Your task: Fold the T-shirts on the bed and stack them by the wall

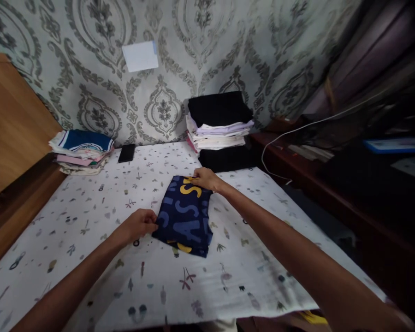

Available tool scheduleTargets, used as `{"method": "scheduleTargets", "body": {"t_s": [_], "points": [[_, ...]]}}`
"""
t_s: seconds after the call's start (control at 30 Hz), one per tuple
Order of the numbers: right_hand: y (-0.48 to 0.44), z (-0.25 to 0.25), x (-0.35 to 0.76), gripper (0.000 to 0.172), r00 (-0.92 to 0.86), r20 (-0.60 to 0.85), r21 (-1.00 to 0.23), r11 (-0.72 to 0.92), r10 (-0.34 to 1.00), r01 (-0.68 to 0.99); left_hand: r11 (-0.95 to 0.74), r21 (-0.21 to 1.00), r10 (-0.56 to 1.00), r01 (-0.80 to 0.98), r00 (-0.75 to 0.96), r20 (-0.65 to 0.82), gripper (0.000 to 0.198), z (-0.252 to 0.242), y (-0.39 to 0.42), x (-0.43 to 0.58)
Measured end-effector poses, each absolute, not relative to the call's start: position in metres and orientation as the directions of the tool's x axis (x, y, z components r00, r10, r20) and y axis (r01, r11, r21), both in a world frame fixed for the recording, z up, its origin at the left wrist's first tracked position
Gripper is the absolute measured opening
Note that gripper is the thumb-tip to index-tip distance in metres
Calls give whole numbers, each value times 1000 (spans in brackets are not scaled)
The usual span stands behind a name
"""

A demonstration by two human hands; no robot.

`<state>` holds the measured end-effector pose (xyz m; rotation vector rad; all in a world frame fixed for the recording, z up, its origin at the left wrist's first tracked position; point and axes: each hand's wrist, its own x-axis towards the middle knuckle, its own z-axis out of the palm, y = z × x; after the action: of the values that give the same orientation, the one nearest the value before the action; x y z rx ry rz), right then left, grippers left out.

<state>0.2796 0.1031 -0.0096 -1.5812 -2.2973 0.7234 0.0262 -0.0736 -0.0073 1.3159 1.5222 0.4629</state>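
A navy garment (186, 219) with blue and yellow letters lies folded in a small bundle on the white printed sheet (100, 276). My left hand (140, 225) is at its left edge, fingers closed on the fabric there. At the far right corner, my right hand (206, 180) pinches the top edge near a yellow letter. The garment rests on the sheet, its near edge slightly uneven. Its exact kind cannot be told while it is folded.
A stack of folded clothes (221, 124), black on top, stands against the patterned wall. Another folded stack (83, 152) sits at the far left beside a black phone (127, 153). A white cable (297, 127) hangs over the dark red furniture (297, 161) on the right.
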Motion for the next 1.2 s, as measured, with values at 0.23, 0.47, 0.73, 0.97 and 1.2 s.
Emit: {"method": "scheduleTargets", "body": {"t_s": [0.23, 0.47, 0.73, 0.97, 1.2], "points": [[38, -33, 358, 17, -163, -89, -755, 40, 983, 654, 397, 889, 907, 229, 53, -418, 40, 12, -63, 57], [36, -34, 402, 37, -45, -62, -987, -55, 997, 151, 262, 952, 951, 159, 125, -283, 56, 13, -13, 90], [140, -15, 467, 52, 350, 239, -938, 123, 906, 323, -98, 960, 995, 262, -5, 103, 30, 38, 151, 177], [222, -49, 485, 21, 494, 172, -877, -97, 852, 472, -104, 874, 963, 474, -173, 208, 16, -8, 227, 212], [225, -67, 481, 26, 492, 204, -815, -131, 846, 564, -88, 775, 940, 626, -207, 273, 17, -34, 225, 217]]}}
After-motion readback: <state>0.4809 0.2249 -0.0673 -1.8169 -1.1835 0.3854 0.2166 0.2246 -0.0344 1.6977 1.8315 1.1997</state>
